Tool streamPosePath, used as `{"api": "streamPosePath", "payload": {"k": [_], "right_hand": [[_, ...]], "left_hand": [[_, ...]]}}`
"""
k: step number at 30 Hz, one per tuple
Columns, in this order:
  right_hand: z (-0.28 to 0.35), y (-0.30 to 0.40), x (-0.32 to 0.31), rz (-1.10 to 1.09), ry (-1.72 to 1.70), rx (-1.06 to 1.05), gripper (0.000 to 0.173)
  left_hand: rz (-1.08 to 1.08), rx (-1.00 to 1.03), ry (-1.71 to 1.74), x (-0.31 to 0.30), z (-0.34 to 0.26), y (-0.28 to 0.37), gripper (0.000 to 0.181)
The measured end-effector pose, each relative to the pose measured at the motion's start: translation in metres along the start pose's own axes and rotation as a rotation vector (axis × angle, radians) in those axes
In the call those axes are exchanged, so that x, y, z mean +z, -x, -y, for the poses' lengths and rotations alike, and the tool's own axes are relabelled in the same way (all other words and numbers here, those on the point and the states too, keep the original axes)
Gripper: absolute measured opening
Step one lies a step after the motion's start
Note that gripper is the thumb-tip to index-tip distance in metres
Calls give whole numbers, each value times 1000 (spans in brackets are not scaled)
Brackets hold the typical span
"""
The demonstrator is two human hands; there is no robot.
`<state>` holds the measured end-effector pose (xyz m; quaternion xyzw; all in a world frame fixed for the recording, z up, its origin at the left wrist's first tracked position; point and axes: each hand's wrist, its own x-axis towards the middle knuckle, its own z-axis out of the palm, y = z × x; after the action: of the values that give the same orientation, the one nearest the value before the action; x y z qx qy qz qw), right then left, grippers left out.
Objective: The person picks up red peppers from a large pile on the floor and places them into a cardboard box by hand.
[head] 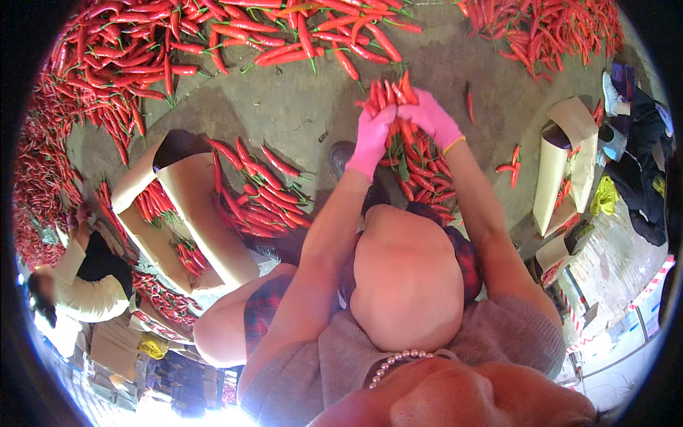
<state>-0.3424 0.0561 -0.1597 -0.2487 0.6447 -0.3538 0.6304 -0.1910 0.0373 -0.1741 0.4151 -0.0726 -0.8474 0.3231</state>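
Observation:
Both my hands wear pink gloves and come together in front of me around one bunch of red chili peppers [392,95]. My left hand [375,133] closes on the bunch from the left, its thumb across the peppers. From the right, my right hand [431,118] grips the same bunch, its thumb close to the other thumb. The pepper tips point away from me. Under and nearer than my hands lies a loose heap of red chili peppers [424,173] on the concrete floor. Palms and most fingertips are hidden behind the bunch.
An open cardboard box [200,197] with chili peppers stands at left, a pepper pile [261,197] beside it. Larger piles [122,58] spread across the far left and top right. Another open box [552,176] stands at right. Co-workers [90,288] are at both sides.

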Motion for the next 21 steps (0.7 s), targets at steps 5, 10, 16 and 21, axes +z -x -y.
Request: {"api": "streamPosePath", "payload": {"k": [5, 10, 16, 21], "right_hand": [[46, -21, 30, 249, -5, -176, 53], [47, -83, 46, 247, 168, 2, 50], [78, -64, 35, 198, 201, -23, 51], [82, -76, 24, 239, 474, 79, 46]], "left_hand": [[23, 338, -148, -12, -39, -6, 44], [-49, 198, -77, -36, -76, -40, 34], [71, 114, 140, -30, -62, -44, 37], [31, 61, 193, -17, -54, -40, 40]]}}
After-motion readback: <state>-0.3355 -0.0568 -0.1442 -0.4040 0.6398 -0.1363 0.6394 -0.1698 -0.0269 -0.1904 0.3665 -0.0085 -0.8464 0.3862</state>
